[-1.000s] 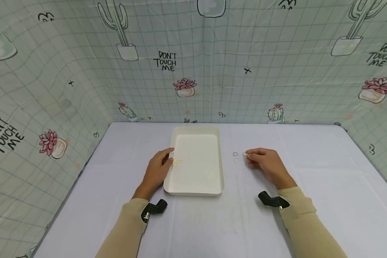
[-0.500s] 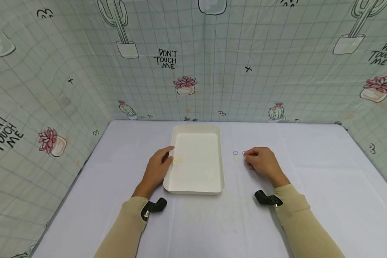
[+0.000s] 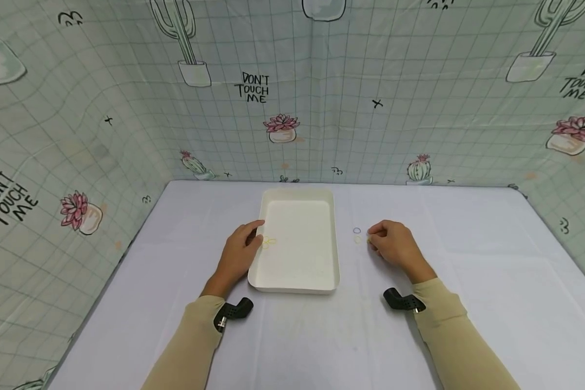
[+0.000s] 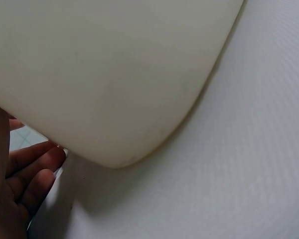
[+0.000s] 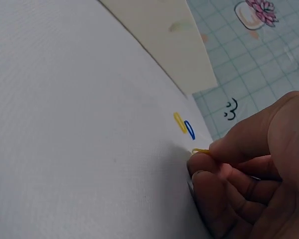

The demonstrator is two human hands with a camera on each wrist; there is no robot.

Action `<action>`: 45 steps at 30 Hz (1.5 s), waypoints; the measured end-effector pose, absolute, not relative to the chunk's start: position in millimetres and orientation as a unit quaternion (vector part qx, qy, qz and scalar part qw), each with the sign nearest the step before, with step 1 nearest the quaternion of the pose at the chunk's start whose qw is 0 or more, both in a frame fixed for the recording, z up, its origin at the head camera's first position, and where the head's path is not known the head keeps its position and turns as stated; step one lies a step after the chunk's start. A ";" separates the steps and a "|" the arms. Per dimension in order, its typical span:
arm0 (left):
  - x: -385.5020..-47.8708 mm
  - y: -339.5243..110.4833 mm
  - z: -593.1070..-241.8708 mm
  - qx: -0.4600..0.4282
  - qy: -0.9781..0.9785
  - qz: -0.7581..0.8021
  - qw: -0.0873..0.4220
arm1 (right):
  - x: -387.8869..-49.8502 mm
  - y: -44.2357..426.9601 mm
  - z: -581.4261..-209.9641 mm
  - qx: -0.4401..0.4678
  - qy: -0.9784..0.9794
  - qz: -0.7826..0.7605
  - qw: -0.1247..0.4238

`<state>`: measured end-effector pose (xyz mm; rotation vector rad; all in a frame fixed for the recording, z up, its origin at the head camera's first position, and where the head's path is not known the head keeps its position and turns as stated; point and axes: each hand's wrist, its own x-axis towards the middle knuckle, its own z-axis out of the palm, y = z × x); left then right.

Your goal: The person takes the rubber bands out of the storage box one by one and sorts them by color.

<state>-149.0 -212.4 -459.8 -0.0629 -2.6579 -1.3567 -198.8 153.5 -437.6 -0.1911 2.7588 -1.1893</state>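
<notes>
My left hand (image 3: pixel 238 250) holds the left rim of a white rectangular tray (image 3: pixel 299 288). In the left wrist view its fingers (image 4: pixel 37 191) curl against the outside of the tray wall. Thin yellow rubber bands (image 3: pixel 271 241) lie in the tray, beside the left thumb. To the right of the tray, my right hand (image 3: pixel 394 244) pinches a yellow rubber band (image 5: pixel 201 150) between thumb and forefinger. Just left of those fingertips, a blue rubber band (image 3: pixel 357 231) and another yellow rubber band (image 3: pixel 357 239) lie on the table, close together.
A white cloth covers the table (image 3: pixel 292 341). Behind and at the sides hangs a grid-patterned curtain (image 3: pixel 341 135) with cactus drawings. Black wrist devices (image 3: pixel 236 310) sit on both sleeves.
The right hand has moved slightly left, and its fingers now cover the spot where a second dark blue band showed. My left hand and the tray stay put.
</notes>
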 end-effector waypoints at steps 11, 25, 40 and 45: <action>-145.8 -213.0 -461.7 -0.018 -0.888 -0.453 0.073 | -196.6 152.3 -441.1 -0.067 0.926 -0.366 0.060; -146.7 -211.1 -460.3 -0.020 -0.887 -0.454 0.077 | -198.9 160.7 -436.7 -0.066 0.937 -0.339 0.045; -148.2 -212.2 -461.5 -0.014 -0.890 -0.451 0.072 | -202.6 171.0 -438.7 -0.039 0.910 -0.406 0.080; -150.6 -211.3 -462.3 -0.019 -0.892 -0.447 0.071 | -203.3 174.2 -439.5 -0.022 0.891 -0.447 0.082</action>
